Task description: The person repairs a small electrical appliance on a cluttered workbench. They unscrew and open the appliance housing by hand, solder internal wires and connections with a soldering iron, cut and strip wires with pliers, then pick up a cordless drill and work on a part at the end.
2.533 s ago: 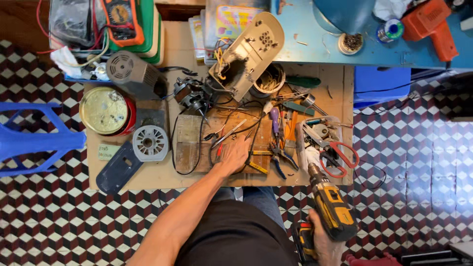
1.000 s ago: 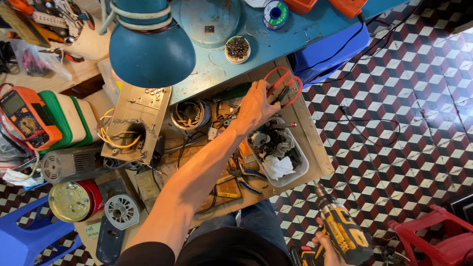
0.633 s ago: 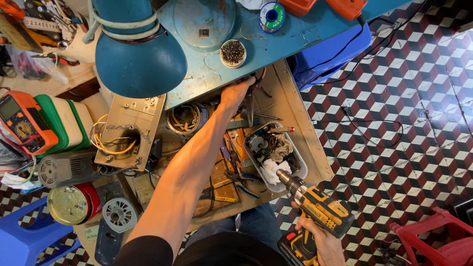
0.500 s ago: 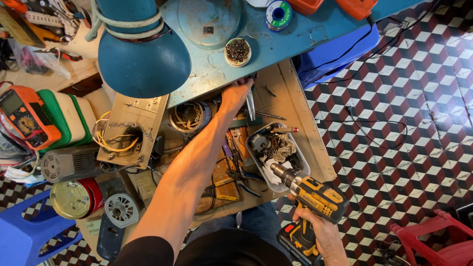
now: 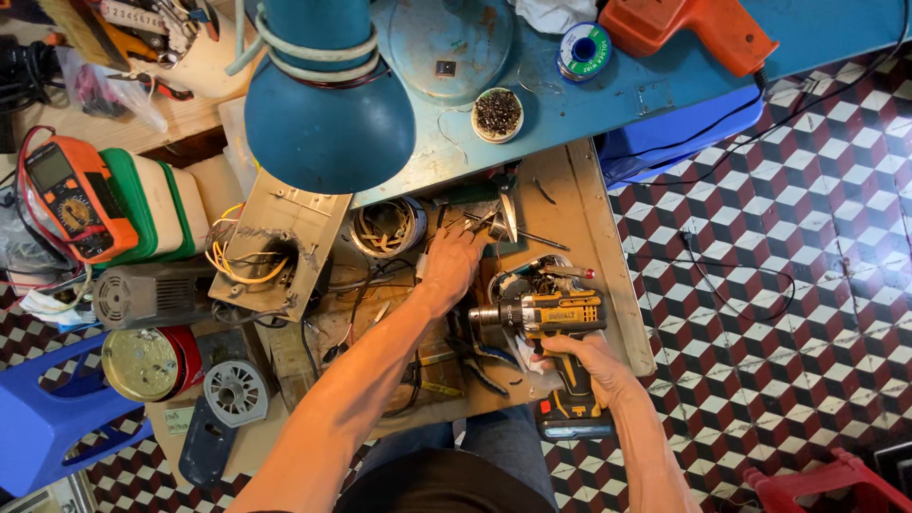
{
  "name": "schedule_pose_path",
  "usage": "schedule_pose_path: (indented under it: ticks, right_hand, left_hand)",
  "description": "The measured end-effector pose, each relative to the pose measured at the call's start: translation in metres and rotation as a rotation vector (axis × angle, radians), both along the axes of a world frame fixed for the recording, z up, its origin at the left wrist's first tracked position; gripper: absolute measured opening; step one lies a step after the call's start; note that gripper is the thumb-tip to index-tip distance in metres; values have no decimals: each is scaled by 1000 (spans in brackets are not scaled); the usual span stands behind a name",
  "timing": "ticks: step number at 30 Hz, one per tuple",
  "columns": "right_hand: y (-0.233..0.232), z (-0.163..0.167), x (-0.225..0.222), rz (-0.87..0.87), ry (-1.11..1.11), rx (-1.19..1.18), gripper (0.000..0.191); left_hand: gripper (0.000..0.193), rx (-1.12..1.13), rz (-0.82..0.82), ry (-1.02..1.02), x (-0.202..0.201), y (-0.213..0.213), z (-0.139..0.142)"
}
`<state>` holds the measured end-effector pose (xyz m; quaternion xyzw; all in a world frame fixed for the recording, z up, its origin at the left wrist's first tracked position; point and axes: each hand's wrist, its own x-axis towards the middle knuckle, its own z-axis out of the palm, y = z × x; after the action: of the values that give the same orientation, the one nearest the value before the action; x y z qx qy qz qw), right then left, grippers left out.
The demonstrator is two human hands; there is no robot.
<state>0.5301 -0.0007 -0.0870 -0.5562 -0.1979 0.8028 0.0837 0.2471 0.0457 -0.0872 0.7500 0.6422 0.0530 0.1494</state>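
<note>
My right hand (image 5: 581, 359) grips the handle of a yellow and black cordless drill (image 5: 549, 315). The drill lies level over the wooden worktable (image 5: 589, 237), its chuck pointing left toward my left forearm. My left hand (image 5: 451, 262) reaches palm down into the clutter in the middle of the table. Its fingertips are beside a metal blade (image 5: 508, 215) and some thin rods. Whether the fingers hold anything is hidden. A white tray of small parts (image 5: 518, 275) sits just behind the drill.
A blue lamp shade (image 5: 328, 104) hangs over the table's back left. A metal box with yellow wires (image 5: 275, 249), a wire coil (image 5: 385, 228), a grey motor (image 5: 142, 294), an orange multimeter (image 5: 68, 195) and a cup of screws (image 5: 497, 112) lie around. A blue stool (image 5: 38, 427) stands at left.
My right hand has lifted the drill from beside my lap up over the table and turned it to point left. My left hand has drawn back from the far edge toward the middle.
</note>
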Motion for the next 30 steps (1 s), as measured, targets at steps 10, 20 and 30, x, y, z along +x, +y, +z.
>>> schedule_pose_path:
  ticks: [10, 20, 30]
  right_hand:
    - [9, 65, -18, 646, -892, 527, 52]
    - [-24, 113, -154, 678, -319, 1448, 46]
    - [-37, 125, -178, 376, -374, 1030, 31]
  left_hand:
    - [30, -272, 691, -769, -27, -48, 23]
    - [35, -342, 735, -1226, -60, -127, 65]
    - [24, -133, 881, -1225, -41, -150, 72]
